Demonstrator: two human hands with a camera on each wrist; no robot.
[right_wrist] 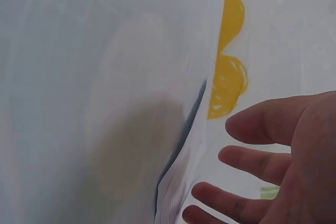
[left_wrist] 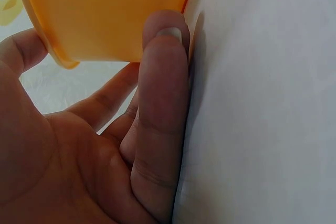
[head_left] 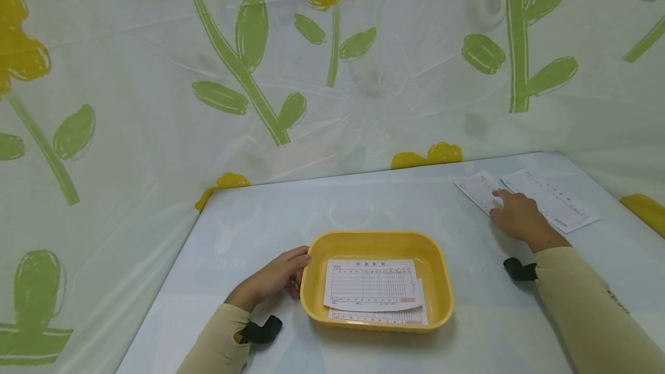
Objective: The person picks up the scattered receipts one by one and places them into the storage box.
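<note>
In the head view my left hand (head_left: 277,275) is at the left end of a yellow plastic basket (head_left: 444,296), its fingertips on the rim. The left wrist view shows a fingertip at the rim of the basket (left_wrist: 113,14) and other fingers low against its outer wall. Two overlapping white printed form slips (head_left: 371,287) lie inside. Out at the far right, my right hand (head_left: 516,215) reaches over a white slip (head_left: 478,186), its fingers spread and loosely bent. Close beside it lies another printed slip (head_left: 550,201). In the right wrist view the slip (right_wrist: 178,192) curves up near the fingers.
The pale table (head_left: 270,218) bears faint printed figures. Behind it hangs a white curtain (head_left: 389,114) with yellow flowers and green leaves. Black straps (head_left: 262,331) hang at both wrists.
</note>
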